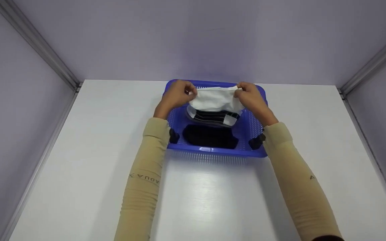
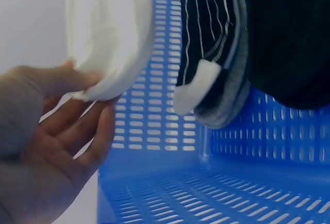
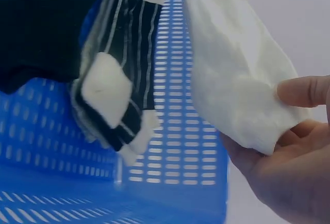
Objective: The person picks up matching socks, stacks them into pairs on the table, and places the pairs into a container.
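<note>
A white sock (image 1: 215, 99) is stretched sideways between both hands over the back of a blue plastic basket (image 1: 209, 152). My left hand (image 1: 178, 94) pinches its left end between thumb and fingers; in the left wrist view that end (image 2: 111, 38) looks slightly blurred. The other end is gripped by my right hand (image 1: 251, 99), the thumb lying on top of the fabric in the right wrist view. Just in front of the white sock lie black-and-white striped socks (image 1: 211, 117) inside the basket. Nearer the basket's front side rests a black sock (image 1: 209, 136).
The basket has slotted walls and stands on a white table (image 1: 203, 201) close to the back wall (image 1: 213, 40). Pale panels enclose the table left and right. Dark wrist-worn pieces (image 1: 256, 142) hang below both beige sleeves (image 1: 142, 174).
</note>
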`<state>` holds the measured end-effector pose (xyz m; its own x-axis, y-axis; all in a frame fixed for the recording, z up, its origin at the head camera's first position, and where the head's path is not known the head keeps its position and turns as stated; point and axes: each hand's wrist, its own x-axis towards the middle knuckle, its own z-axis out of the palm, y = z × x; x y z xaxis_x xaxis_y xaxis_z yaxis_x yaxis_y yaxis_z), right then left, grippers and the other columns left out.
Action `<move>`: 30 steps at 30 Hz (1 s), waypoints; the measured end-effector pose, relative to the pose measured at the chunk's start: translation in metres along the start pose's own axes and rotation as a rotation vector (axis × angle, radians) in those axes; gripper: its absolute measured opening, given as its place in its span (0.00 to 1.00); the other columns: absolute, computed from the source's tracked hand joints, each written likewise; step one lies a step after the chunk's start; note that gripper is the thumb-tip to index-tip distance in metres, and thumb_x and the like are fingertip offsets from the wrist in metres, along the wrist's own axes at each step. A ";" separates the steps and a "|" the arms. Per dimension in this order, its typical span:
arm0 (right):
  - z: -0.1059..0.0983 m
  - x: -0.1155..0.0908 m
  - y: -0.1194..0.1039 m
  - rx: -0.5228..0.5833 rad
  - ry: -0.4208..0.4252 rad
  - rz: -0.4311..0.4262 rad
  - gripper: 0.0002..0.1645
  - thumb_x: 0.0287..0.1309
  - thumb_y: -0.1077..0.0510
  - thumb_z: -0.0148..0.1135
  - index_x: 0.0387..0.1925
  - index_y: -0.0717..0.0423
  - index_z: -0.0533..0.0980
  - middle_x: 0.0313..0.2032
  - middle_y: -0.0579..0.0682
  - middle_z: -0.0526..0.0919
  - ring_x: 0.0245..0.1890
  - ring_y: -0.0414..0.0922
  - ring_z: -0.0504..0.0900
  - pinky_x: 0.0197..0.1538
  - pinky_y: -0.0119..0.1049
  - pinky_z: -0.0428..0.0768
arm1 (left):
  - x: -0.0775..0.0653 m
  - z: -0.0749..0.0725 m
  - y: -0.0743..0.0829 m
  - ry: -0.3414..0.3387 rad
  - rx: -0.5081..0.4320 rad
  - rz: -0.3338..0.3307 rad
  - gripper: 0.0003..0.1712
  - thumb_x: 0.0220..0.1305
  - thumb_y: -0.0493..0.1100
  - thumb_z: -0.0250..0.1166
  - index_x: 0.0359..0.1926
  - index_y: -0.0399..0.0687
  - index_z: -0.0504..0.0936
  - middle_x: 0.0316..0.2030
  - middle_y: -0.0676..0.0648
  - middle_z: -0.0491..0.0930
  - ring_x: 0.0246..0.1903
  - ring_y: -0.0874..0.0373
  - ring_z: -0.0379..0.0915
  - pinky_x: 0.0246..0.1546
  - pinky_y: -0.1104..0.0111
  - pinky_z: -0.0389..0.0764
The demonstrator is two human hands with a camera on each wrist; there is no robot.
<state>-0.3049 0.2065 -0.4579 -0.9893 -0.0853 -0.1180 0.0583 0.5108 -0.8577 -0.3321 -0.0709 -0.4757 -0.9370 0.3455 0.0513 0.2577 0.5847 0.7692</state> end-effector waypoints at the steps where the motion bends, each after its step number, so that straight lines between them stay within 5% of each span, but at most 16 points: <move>1: 0.000 0.000 0.002 -0.020 -0.013 0.012 0.18 0.66 0.61 0.51 0.54 0.61 0.78 0.43 0.51 0.77 0.37 0.42 0.72 0.39 0.34 0.72 | 0.000 0.000 0.000 -0.040 0.005 -0.010 0.07 0.70 0.36 0.64 0.44 0.40 0.88 0.47 0.40 0.85 0.47 0.50 0.77 0.54 0.57 0.79; 4: 0.000 0.001 0.006 -0.051 -0.053 0.047 0.23 0.64 0.62 0.50 0.58 0.63 0.77 0.57 0.58 0.79 0.47 0.46 0.74 0.46 0.36 0.74 | -0.002 -0.001 0.002 -0.147 0.022 -0.039 0.09 0.69 0.34 0.64 0.47 0.37 0.87 0.50 0.38 0.85 0.52 0.48 0.78 0.59 0.56 0.79; 9: -0.002 -0.001 0.009 -0.106 -0.170 0.087 0.27 0.61 0.63 0.50 0.61 0.64 0.76 0.64 0.61 0.76 0.55 0.51 0.72 0.53 0.38 0.74 | -0.005 -0.004 0.010 -0.345 0.044 -0.135 0.13 0.66 0.31 0.65 0.51 0.37 0.84 0.46 0.41 0.81 0.42 0.54 0.75 0.48 0.59 0.82; 16: 0.000 -0.012 0.016 -0.238 -0.520 0.138 0.29 0.65 0.62 0.53 0.67 0.63 0.76 0.57 0.58 0.77 0.25 0.39 0.65 0.31 0.33 0.69 | -0.009 0.000 0.016 -0.618 0.143 -0.332 0.24 0.64 0.32 0.68 0.61 0.42 0.82 0.44 0.46 0.79 0.33 0.60 0.75 0.45 0.64 0.83; 22: 0.009 -0.015 0.022 -0.331 -0.642 0.175 0.23 0.65 0.63 0.58 0.61 0.62 0.79 0.44 0.54 0.78 0.22 0.40 0.69 0.30 0.33 0.73 | -0.012 0.005 0.017 -0.707 0.166 -0.421 0.09 0.63 0.31 0.71 0.44 0.40 0.85 0.24 0.52 0.77 0.24 0.63 0.75 0.29 0.72 0.80; 26: 0.013 -0.017 0.022 -0.455 -0.618 0.206 0.21 0.65 0.61 0.63 0.58 0.62 0.80 0.45 0.57 0.84 0.27 0.42 0.80 0.35 0.35 0.82 | -0.011 0.011 0.017 -0.714 0.163 -0.466 0.06 0.62 0.31 0.72 0.38 0.41 0.84 0.27 0.50 0.81 0.26 0.61 0.82 0.39 0.67 0.88; 30: 0.017 -0.018 0.020 -0.552 -0.566 0.234 0.18 0.63 0.59 0.69 0.52 0.62 0.83 0.43 0.57 0.87 0.33 0.44 0.84 0.38 0.35 0.84 | -0.009 0.014 0.016 -0.717 0.273 -0.476 0.06 0.63 0.34 0.73 0.40 0.40 0.84 0.28 0.49 0.84 0.27 0.59 0.85 0.43 0.64 0.89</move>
<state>-0.2834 0.2037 -0.4810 -0.7340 -0.2677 -0.6242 0.0343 0.9033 -0.4277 -0.3158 -0.0544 -0.4728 -0.6105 0.3438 -0.7135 0.0126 0.9050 0.4253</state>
